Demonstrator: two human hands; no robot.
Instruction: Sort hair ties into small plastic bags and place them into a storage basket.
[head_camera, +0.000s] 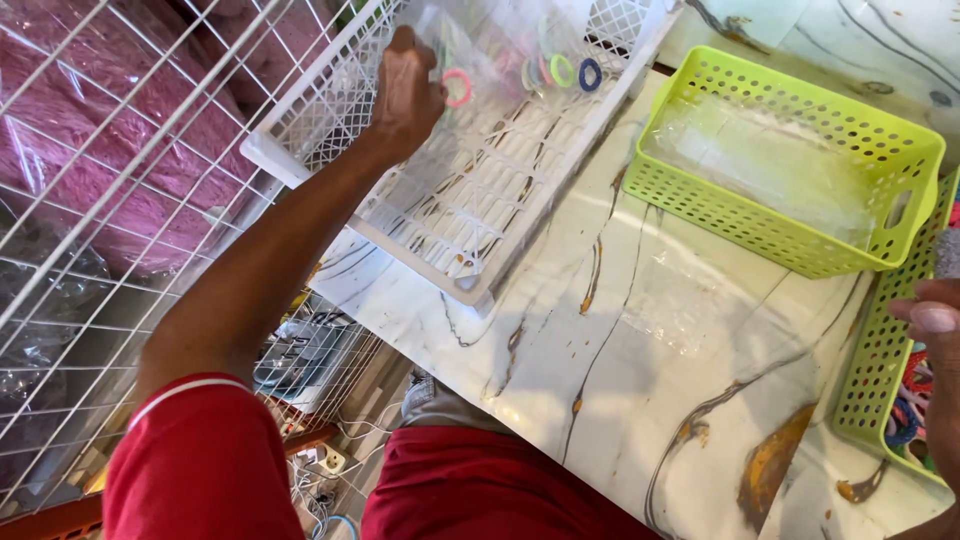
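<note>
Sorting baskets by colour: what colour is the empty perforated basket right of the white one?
Lime green basket, seen clearly in the head view.

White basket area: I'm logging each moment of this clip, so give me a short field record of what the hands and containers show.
left hand: reaching into the white basket, at a clear bag of coloured rings; grip unclear
right hand: at the frame's right edge, by a second green basket
green basket: holds clear plastic bags
surface: marble-patterned table
left of table: white wire rack
</note>
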